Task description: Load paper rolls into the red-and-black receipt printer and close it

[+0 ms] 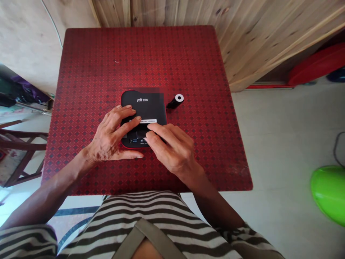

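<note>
A flat black device with a red rim and white lettering [145, 108] lies on the red patterned table. Across its middle runs a white label strip [152, 121], partly hidden by fingers. My left hand [109, 138] rests over the device's left side, fingers spread on its top and thumb stretched along the near edge. Over the near right part, my right hand [172, 145] has thumb and index finger bent close together against the dark surface. What lies between them, if anything, is hidden. Right of the device is a small roll with a white ring-shaped end and dark side [179, 98].
The red table [151, 57] has its far edge close to a wooden plank wall [172, 12]. A wooden chair [23, 151] stands at the left, and a bright green rounded object [329, 192] is on the right over the pale floor [272, 144].
</note>
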`<state>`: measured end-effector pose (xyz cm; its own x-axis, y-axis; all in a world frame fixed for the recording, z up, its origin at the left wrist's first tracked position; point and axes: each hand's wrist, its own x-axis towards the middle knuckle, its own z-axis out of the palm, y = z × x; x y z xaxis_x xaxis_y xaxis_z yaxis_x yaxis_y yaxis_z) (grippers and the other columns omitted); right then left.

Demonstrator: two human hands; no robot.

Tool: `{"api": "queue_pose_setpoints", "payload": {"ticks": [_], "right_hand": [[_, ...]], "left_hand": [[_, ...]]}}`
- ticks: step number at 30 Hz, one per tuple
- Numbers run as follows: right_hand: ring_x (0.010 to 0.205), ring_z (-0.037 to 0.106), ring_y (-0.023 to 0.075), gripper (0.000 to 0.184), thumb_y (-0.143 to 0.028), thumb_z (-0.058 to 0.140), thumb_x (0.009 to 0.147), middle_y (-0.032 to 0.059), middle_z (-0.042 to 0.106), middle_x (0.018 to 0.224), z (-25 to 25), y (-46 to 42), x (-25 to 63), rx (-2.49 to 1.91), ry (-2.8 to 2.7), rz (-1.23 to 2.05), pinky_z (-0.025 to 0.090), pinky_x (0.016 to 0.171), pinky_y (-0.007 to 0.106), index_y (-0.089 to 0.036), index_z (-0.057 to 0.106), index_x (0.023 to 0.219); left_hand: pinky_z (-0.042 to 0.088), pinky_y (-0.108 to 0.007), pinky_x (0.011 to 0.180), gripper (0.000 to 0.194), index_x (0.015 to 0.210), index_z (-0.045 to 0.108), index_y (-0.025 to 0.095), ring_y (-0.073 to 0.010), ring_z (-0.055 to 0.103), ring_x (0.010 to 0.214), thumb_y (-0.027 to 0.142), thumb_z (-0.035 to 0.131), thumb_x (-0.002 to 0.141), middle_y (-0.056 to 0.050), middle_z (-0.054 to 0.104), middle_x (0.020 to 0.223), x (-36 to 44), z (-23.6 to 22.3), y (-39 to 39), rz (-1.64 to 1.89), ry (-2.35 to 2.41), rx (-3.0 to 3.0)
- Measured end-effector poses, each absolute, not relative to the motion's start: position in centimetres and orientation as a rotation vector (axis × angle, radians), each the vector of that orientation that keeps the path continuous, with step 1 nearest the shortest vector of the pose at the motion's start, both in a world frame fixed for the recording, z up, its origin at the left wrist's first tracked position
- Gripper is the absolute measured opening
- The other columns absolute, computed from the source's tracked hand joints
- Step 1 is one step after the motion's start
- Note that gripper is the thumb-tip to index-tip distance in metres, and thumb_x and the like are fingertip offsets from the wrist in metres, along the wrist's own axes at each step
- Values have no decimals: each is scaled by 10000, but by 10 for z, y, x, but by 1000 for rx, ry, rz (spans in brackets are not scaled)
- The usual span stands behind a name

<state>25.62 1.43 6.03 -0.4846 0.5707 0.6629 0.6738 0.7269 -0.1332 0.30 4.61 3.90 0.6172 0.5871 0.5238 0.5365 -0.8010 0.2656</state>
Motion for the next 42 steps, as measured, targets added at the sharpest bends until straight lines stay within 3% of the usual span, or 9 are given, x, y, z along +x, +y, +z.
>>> {"api": "queue_pose_setpoints", "payload": {"ticks": [5,9,15,18,21,24,27,35,42], "right_hand": [[801,662,163,162,-73,634,1058,48,830,1046,63,18,255,-929,-2237,-207,496,735,338,-204,698,986],[769,641,158,173,-76,623,1064,25,801,941,62,23,253,-921,-2250,-251,477,712,329,-208,678,966],[772,647,160,54,-194,718,1049,25,771,923,62,14,262,-955,-2190,-197,532,727,313,-210,679,1082],[802,674,177,134,-250,757,1025,38,767,936,52,4,273,-1021,-2020,-64,565,750,324,-215,675,1125],[802,694,173,30,-225,666,1062,29,753,915,28,0,278,-1191,-1790,133,564,718,310,-235,683,1085],[796,713,169,152,-247,539,1109,27,763,933,-1,7,274,-1331,-1637,346,577,717,306,-239,689,1085],[918,746,189,218,-247,470,1116,61,783,1052,-22,15,267,-1331,-1668,474,606,808,340,-232,682,1164],[940,715,193,188,-206,471,1096,75,752,1086,-25,16,268,-1295,-1735,506,580,821,337,-216,643,1169],[913,707,198,201,-224,443,1102,67,746,1058,-28,18,267,-1313,-1736,495,571,799,338,-230,639,1149]], "left_hand": [[518,-641,1227,991,1644,472,252,-408,609,1462,818,735,875,-198,629,1487,5,36,44,952,975,2758],[501,-646,1247,977,1657,456,292,-402,596,1476,782,769,872,-174,619,1515,7,31,44,971,998,2727],[498,-625,1267,884,1666,435,292,-388,540,1519,771,660,958,-171,531,1584,4,26,28,1049,1097,2665],[585,-544,1173,896,1635,466,295,-344,614,1414,749,743,915,-153,583,1507,-1,23,11,1177,1280,2630],[650,-449,1039,749,1545,554,278,-296,692,1269,601,818,923,-139,656,1400,-5,15,3,1243,1295,2646],[670,-423,975,683,1506,582,279,-282,732,1194,527,839,925,-132,689,1373,-5,7,3,1287,1268,2665],[675,-419,959,680,1504,583,279,-280,745,1175,531,837,926,-130,705,1361,-3,3,5,1295,1287,2657],[672,-364,884,627,1486,572,254,-236,744,1115,558,773,976,-120,714,1284,-1,2,3,1263,1345,2684],[673,-367,849,677,1498,585,279,-219,751,1012,560,826,931,-107,723,1300,-3,2,2,1272,1345,2654]]}}
